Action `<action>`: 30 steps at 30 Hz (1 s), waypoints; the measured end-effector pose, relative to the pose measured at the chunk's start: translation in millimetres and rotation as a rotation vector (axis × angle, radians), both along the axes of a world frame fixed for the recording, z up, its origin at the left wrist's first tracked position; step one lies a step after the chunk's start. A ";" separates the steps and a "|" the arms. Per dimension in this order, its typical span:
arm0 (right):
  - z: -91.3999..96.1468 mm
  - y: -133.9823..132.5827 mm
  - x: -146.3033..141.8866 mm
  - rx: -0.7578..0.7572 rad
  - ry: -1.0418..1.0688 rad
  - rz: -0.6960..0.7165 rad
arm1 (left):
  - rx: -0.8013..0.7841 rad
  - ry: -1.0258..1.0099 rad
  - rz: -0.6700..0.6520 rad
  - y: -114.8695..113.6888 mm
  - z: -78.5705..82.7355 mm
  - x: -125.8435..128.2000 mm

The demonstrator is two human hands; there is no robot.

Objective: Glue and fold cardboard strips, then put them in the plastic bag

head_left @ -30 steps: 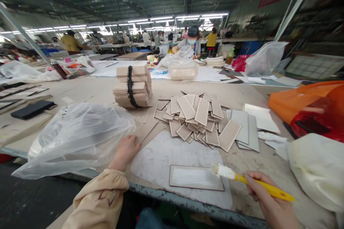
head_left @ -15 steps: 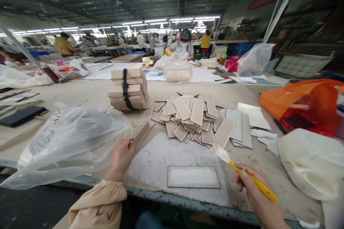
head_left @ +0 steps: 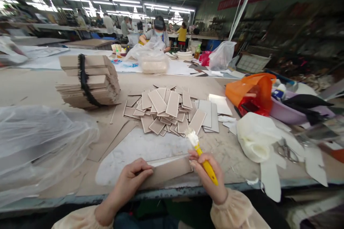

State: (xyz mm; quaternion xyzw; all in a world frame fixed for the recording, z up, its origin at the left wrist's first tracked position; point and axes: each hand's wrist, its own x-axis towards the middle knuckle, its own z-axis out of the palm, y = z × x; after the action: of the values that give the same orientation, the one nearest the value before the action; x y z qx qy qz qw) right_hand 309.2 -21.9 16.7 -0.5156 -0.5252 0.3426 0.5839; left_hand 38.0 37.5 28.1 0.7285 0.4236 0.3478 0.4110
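My left hand [head_left: 133,179] grips the left end of a flat cardboard piece [head_left: 166,171] that lies at the table's near edge. My right hand [head_left: 209,177] is closed around a yellow-handled brush [head_left: 202,157] with white glue on its bristles, and its fingertips touch the right end of the same piece. The brush head points up and away from me. Just beyond the hands lies a white glue-smeared work sheet [head_left: 139,148]. Behind that is a loose heap of small cardboard rectangles [head_left: 166,111].
A tied stack of cardboard [head_left: 88,80] stands at the left back. A clear plastic bag [head_left: 34,143] covers the near left. At the right lie a white bag [head_left: 255,137], scissors [head_left: 286,150] and an orange bag [head_left: 249,89]. Other people work at far tables.
My view has swung to the right. My left hand picked up a cardboard piece and brought it over the glued piece at the near edge. My right hand moved in with the brush raised.
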 end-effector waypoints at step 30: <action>-25.4 13.6 6.3 -0.066 -0.184 -0.144 | 0.407 0.463 -0.173 -24.0 -21.8 -37.5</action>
State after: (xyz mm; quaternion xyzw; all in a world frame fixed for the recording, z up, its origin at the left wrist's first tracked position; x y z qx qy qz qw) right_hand 315.5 -8.2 -8.7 -0.5999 -0.5267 0.2682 0.5393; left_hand 0.5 13.5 6.3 0.8889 0.3640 0.2142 0.1774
